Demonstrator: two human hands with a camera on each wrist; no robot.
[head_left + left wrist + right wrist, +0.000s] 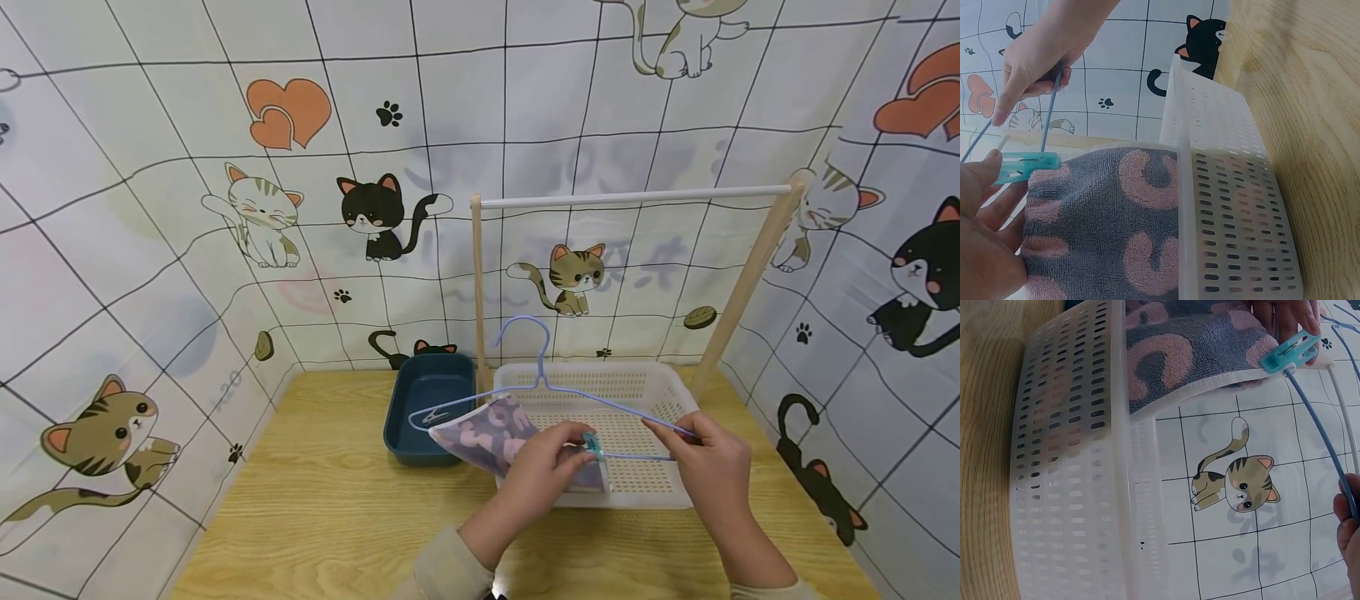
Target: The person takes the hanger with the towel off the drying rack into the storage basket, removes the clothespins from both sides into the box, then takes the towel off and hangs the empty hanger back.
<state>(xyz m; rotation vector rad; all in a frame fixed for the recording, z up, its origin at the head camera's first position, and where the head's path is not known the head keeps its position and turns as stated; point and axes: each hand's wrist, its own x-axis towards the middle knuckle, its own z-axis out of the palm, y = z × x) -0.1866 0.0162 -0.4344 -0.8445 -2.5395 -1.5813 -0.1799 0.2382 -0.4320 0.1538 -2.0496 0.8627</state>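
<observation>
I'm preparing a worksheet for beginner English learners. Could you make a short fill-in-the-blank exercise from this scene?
1. The hand pinching the teal clip is the person's ____ one.
2. The other hand grips a blue clothes ____.
3. The patterned cloth has ____ shapes on a darker ground.
4. The perforated basket beside the dark blue bin is coloured ____.

Missing words: left; hanger; pink; white.
</observation>
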